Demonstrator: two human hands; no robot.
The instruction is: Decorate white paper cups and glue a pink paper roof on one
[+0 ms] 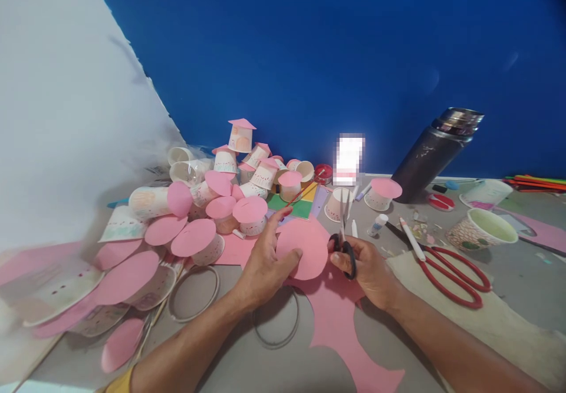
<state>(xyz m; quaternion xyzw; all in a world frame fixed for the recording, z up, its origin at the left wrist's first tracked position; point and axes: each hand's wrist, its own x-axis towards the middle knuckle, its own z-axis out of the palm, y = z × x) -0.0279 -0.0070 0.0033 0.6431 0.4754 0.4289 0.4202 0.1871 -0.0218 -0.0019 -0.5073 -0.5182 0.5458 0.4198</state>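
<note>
**Disc pinched, scissors at its rim**

Head view: the left hand (265, 257) is closed on a pink disc (305, 251), thumb flat on its face and fingers curled behind. This grip likely stiffens the thin paper and turns its edge toward 3 o'clock. There the right hand (369, 270) is clenched through the loops of the black scissors (345, 245), whose blades point to 12 o'clock beside the disc's rim. Whether the blades are parted I cannot tell.

At 6 o'clock from the disc a scalloped pink sheet (340, 328) lies flat on the table (247, 363). From 9 to 11 o'clock paper cups (221, 204) are heaped, many capped with similar discs — pushed aside, it seems, clear of the hands. Red scissors (451, 269) lie at 3 o'clock, and a dark flask (435, 151) stands at 1 o'clock.
</note>
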